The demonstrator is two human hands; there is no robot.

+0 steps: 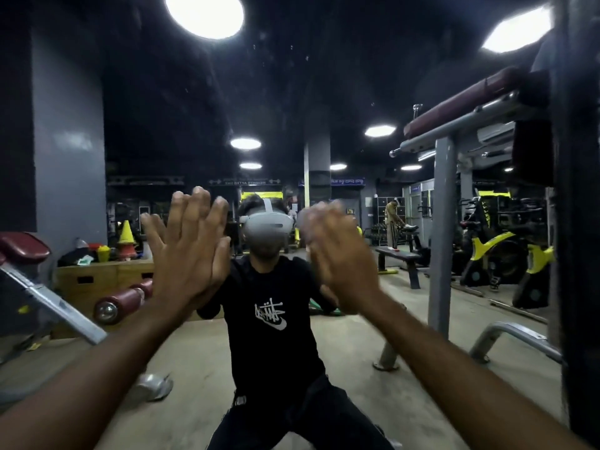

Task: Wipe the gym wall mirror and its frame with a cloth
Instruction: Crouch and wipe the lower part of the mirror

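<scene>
Our left hand (188,251) is raised before the mirror (292,92), fingers straight, holding nothing. Our blurred right hand (337,258) looks equally open and empty. We see no cloth, so we judge wiping unstarted: speckled glass and dark frame (581,222) are all left.

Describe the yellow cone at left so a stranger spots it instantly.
Start at the broad grey wall panel on the left. Below it sits a light wooden box; above its right half rises the bright yellow cone, taller than everything beside it, topping a stack of dark red cones.
</scene>
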